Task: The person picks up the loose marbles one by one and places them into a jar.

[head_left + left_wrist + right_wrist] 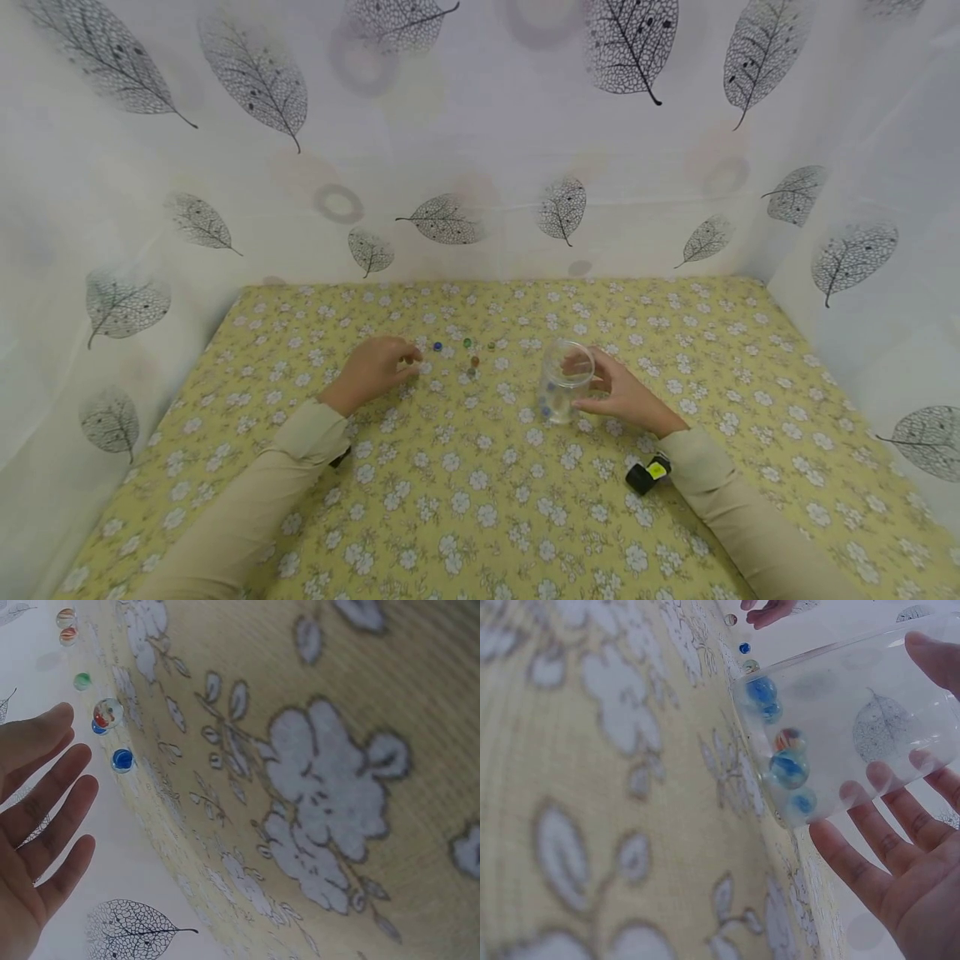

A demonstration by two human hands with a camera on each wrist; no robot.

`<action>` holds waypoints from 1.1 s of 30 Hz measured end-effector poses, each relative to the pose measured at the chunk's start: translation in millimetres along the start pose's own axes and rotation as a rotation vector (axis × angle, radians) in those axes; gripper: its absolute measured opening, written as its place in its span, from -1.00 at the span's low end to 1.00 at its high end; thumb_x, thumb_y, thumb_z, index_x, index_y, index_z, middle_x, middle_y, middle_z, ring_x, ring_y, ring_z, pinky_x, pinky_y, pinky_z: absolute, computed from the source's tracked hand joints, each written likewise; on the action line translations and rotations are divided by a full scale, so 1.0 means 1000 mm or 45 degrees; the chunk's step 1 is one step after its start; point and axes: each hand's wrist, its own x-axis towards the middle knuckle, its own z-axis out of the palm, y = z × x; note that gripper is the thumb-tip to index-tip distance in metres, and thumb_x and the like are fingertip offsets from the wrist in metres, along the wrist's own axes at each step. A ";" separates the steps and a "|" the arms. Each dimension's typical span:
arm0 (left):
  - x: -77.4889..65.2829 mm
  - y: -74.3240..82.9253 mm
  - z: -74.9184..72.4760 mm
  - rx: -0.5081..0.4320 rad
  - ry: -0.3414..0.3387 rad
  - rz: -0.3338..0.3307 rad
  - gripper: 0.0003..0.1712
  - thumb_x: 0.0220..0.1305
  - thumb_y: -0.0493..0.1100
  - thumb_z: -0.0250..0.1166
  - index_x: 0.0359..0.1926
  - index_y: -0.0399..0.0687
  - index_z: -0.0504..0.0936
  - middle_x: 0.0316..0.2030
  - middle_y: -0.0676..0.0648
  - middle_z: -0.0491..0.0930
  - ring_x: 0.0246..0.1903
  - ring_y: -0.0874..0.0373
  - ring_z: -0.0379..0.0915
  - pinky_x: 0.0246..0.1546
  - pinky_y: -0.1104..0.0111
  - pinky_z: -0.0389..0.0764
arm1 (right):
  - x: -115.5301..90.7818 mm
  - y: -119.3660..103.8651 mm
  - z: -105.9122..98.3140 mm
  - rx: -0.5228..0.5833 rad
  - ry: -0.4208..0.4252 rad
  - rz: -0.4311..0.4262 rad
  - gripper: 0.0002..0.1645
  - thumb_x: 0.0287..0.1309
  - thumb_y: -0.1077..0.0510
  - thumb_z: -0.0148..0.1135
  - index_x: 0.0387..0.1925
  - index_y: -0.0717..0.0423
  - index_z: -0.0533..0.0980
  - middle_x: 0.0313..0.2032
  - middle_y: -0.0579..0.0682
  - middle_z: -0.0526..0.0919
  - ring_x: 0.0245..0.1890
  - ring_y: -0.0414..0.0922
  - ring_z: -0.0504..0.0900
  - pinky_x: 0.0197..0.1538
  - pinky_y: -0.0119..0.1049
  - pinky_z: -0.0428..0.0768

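A clear jar stands upright on the table, with several blue-streaked marbles and an orange-streaked one at its bottom. My right hand holds it from the right, thumb on one side and fingers on the other. To the left lie several loose glass marbles: a blue marble, a green marble, a yellowish marble, an orange marble and others. My left hand hovers just left of the blue marble, fingers loosely bent and holding nothing. In the left wrist view, marbles lie beyond its fingertips.
A yellow cloth with white flowers covers the table. White curtains with grey leaf prints hang behind and along both sides. A black strap device with a yellow label sits at my right wrist.
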 end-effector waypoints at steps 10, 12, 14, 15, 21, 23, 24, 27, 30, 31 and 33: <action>-0.004 -0.001 0.002 -0.026 -0.165 -0.065 -0.82 0.10 -0.15 0.39 -0.24 -0.04 0.71 -0.35 0.00 0.69 -0.38 0.19 0.58 -0.34 0.31 0.61 | -0.001 0.001 0.000 0.002 -0.003 -0.002 -0.20 0.10 0.23 0.30 0.32 0.24 0.14 0.22 0.26 0.35 0.21 0.22 0.37 0.15 0.15 0.43; -0.004 -0.002 0.003 -0.023 -0.174 -0.061 -0.83 0.10 -0.15 0.39 -0.25 -0.03 0.71 -0.36 0.01 0.69 -0.38 0.19 0.58 -0.34 0.31 0.61 | -0.001 0.001 0.000 0.001 -0.005 -0.005 -0.20 0.10 0.23 0.30 0.32 0.25 0.14 0.22 0.26 0.35 0.20 0.23 0.37 0.14 0.13 0.44; -0.004 -0.003 0.004 -0.019 -0.177 -0.052 -0.85 0.09 -0.14 0.39 -0.27 -0.01 0.71 -0.36 0.02 0.68 -0.38 0.20 0.57 -0.35 0.32 0.61 | -0.001 0.001 0.000 -0.001 -0.006 -0.008 -0.20 0.10 0.23 0.30 0.32 0.25 0.14 0.21 0.26 0.35 0.20 0.23 0.37 0.14 0.12 0.45; -0.005 -0.003 0.004 -0.016 -0.176 -0.048 -0.86 0.08 -0.14 0.40 -0.28 0.00 0.71 -0.37 0.02 0.68 -0.39 0.20 0.57 -0.35 0.32 0.61 | -0.001 0.001 0.000 -0.004 -0.005 -0.009 -0.20 0.10 0.24 0.30 0.31 0.25 0.15 0.21 0.26 0.35 0.20 0.23 0.37 0.14 0.11 0.45; -0.005 -0.005 0.007 0.002 -0.173 -0.035 -0.86 0.05 -0.10 0.41 -0.32 0.04 0.70 -0.39 0.04 0.66 -0.40 0.22 0.56 -0.37 0.34 0.60 | -0.001 -0.001 0.000 -0.010 -0.002 -0.005 -0.18 0.10 0.23 0.30 0.33 0.25 0.13 0.21 0.25 0.35 0.20 0.21 0.38 0.14 0.04 0.47; -0.005 -0.006 0.008 0.001 -0.174 -0.033 -0.85 0.04 -0.10 0.42 -0.32 0.03 0.69 -0.39 0.04 0.66 -0.41 0.22 0.55 -0.38 0.35 0.59 | -0.001 -0.001 0.000 -0.011 -0.001 -0.002 -0.18 0.10 0.23 0.30 0.33 0.26 0.13 0.21 0.25 0.35 0.20 0.21 0.38 0.14 0.03 0.48; -0.005 -0.007 0.009 0.002 -0.176 -0.031 -0.85 0.04 -0.09 0.42 -0.32 0.03 0.69 -0.39 0.04 0.66 -0.41 0.23 0.55 -0.38 0.35 0.59 | -0.001 -0.001 0.000 -0.013 0.000 -0.001 -0.19 0.10 0.23 0.30 0.32 0.26 0.13 0.21 0.24 0.36 0.20 0.20 0.38 0.14 0.02 0.48; -0.005 -0.008 0.010 -0.004 -0.185 -0.034 -0.85 0.05 -0.09 0.42 -0.32 0.03 0.69 -0.39 0.05 0.65 -0.41 0.24 0.54 -0.37 0.35 0.59 | 0.000 0.000 0.000 -0.016 -0.001 -0.009 -0.21 0.11 0.24 0.29 0.31 0.28 0.14 0.20 0.25 0.36 0.19 0.21 0.38 0.14 0.02 0.48; -0.004 -0.010 0.011 -0.011 -0.205 -0.045 -0.85 0.07 -0.08 0.40 -0.31 0.04 0.69 -0.38 0.06 0.65 -0.40 0.25 0.54 -0.36 0.35 0.59 | 0.000 0.000 0.000 -0.012 -0.001 -0.010 -0.23 0.12 0.25 0.28 0.31 0.24 0.16 0.20 0.25 0.36 0.19 0.21 0.38 0.15 0.04 0.48; -0.004 -0.010 0.011 -0.017 -0.212 -0.050 -0.85 0.07 -0.08 0.40 -0.30 0.04 0.69 -0.38 0.05 0.65 -0.39 0.24 0.54 -0.35 0.34 0.59 | 0.000 0.000 0.000 -0.009 0.000 -0.009 -0.24 0.12 0.25 0.28 0.31 0.22 0.16 0.20 0.25 0.35 0.20 0.21 0.37 0.15 0.05 0.47; -0.004 -0.009 0.010 -0.024 -0.226 -0.053 -0.85 0.09 -0.08 0.39 -0.30 0.03 0.69 -0.37 0.05 0.66 -0.39 0.24 0.55 -0.34 0.34 0.59 | -0.001 -0.001 0.000 -0.001 0.001 -0.005 -0.24 0.12 0.24 0.28 0.31 0.19 0.17 0.21 0.25 0.35 0.20 0.21 0.37 0.15 0.07 0.45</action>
